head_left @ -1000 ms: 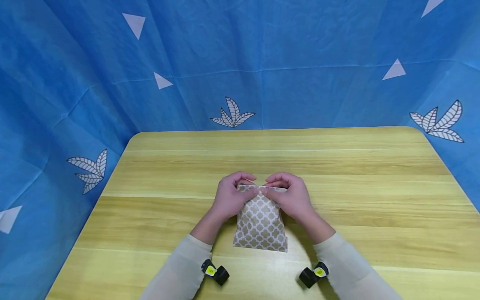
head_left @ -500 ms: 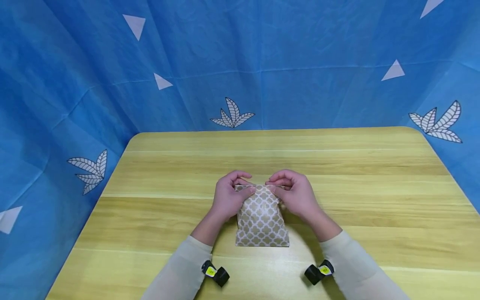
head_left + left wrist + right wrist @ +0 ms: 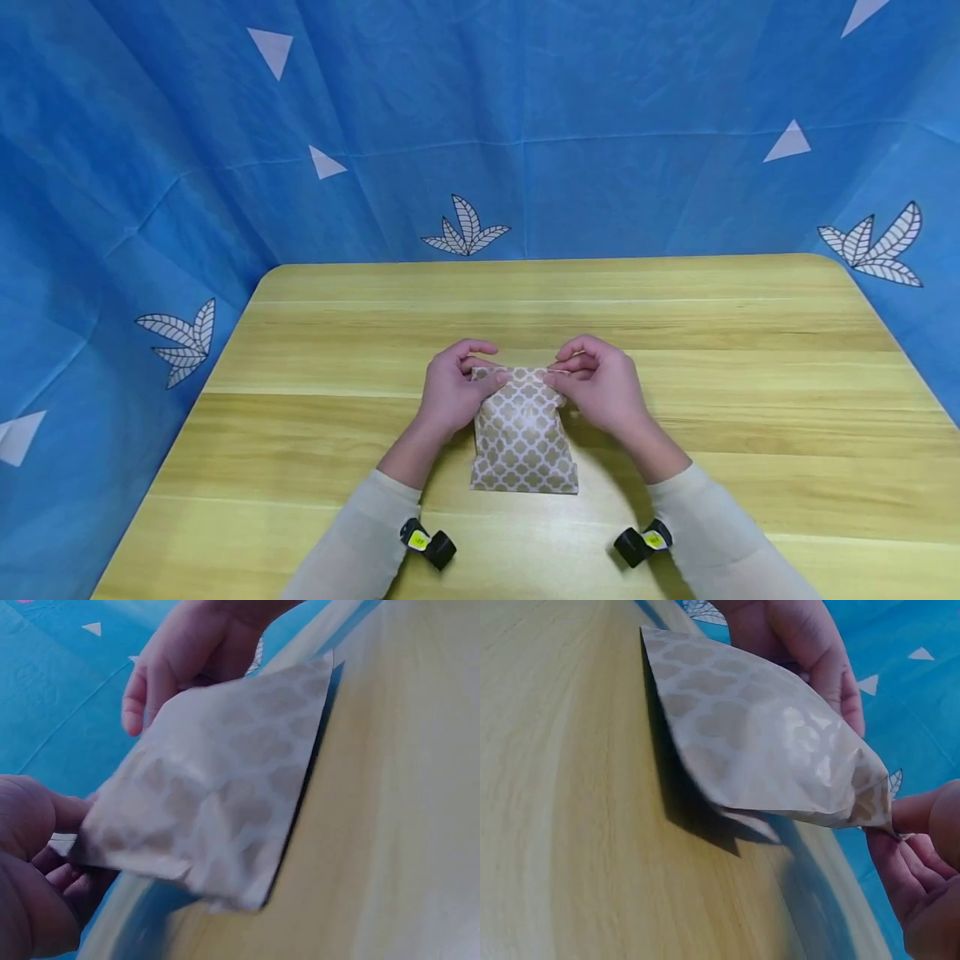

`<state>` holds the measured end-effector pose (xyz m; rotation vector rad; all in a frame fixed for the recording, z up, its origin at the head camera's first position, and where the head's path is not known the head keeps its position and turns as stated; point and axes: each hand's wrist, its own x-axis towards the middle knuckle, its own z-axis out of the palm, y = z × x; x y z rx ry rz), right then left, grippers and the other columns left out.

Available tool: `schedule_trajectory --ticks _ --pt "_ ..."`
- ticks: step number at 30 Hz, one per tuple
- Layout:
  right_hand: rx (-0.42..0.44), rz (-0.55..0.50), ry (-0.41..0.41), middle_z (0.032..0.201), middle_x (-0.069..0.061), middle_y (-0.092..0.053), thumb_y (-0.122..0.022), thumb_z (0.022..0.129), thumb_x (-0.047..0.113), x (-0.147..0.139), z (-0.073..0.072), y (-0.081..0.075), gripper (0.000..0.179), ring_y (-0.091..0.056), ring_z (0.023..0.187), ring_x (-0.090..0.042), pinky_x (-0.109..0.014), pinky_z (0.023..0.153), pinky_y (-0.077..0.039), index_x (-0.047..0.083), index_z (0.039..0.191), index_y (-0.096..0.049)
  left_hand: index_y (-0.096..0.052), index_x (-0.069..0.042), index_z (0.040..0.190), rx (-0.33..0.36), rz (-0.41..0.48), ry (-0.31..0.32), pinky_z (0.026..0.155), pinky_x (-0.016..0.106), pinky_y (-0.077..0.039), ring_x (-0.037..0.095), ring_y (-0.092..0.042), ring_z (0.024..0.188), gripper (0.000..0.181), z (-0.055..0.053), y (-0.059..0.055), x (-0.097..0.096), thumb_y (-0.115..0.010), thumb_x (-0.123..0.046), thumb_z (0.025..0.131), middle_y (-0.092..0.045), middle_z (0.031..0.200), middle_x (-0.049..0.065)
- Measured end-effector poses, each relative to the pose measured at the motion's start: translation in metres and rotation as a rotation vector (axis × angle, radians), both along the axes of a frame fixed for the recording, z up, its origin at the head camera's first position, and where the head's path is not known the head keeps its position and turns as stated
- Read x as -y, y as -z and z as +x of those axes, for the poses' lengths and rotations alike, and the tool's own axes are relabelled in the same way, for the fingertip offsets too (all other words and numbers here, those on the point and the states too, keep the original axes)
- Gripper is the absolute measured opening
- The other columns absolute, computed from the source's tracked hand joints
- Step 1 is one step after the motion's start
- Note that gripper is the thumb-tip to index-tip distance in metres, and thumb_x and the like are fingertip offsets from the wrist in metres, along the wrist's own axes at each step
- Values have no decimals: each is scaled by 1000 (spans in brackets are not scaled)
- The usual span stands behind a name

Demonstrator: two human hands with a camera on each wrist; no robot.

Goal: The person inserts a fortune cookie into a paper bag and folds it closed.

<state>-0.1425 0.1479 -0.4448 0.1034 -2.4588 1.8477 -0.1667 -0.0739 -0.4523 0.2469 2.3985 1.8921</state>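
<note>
A paper bag with a tan-and-white quatrefoil pattern is held between both hands at the middle of the table in the head view. My left hand pinches its far edge near the left corner, thumb on top and fingers behind. At the right corner of that same edge, my right hand pinches the paper between thumb and fingers. The bag's body bulges in the left wrist view. In the right wrist view its near edge tilts just above the wood, and a small flap sticks out underneath.
The light wood table has rounded far corners. A blue curtain with white triangles and leaf prints hangs behind it and along the sides. Black wrist devices with yellow labels sit at both sleeves.
Both hands have slid apart along the bag's far edge, the right one farther, from nearly touching at its middle to near the corners. The far edge now looks straighter.
</note>
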Motion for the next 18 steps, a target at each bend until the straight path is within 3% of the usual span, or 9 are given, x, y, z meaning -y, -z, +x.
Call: schedule_trajectory --ticks 5,9,14,18 --pt "23 -134 -11 96 -19 -72 -77 82 -7 -5 -1 5 20 -70 81 -25 -28 72 -57 -6 98 -65 -67 -1 115 50 -19 -16 52 23 -37 13 -43 58 35 -4 0 6 -80 -1 82 -73 84 5" --pt "59 -199 -5 97 -21 -71 -77 81 -8 -8 -3 9 22 -71 82 -23 -31 73 -57 -8 99 -64 -68 0 113 72 -21 -51 57 25 -45 15 -53 64 37 -4 -3 8 -83 0 80 -72 84 5" --pt "81 -168 32 91 -19 -70 -81 80 -2 -9 -2 9 25 -71 77 -21 -32 68 -58 -7 97 -63 -68 3 111 54 16 -78 61 27 -53 19 -64 68 37 -4 -5 9 -83 3 77 -72 83 7" --pt "62 -111 52 86 -16 -69 -83 80 3 -10 -2 10 26 -70 70 -21 -34 62 -57 -5 94 -64 -68 3 108 29 11 -86 64 28 -54 20 -64 70 34 -5 -4 10 -84 2 77 -70 83 7"
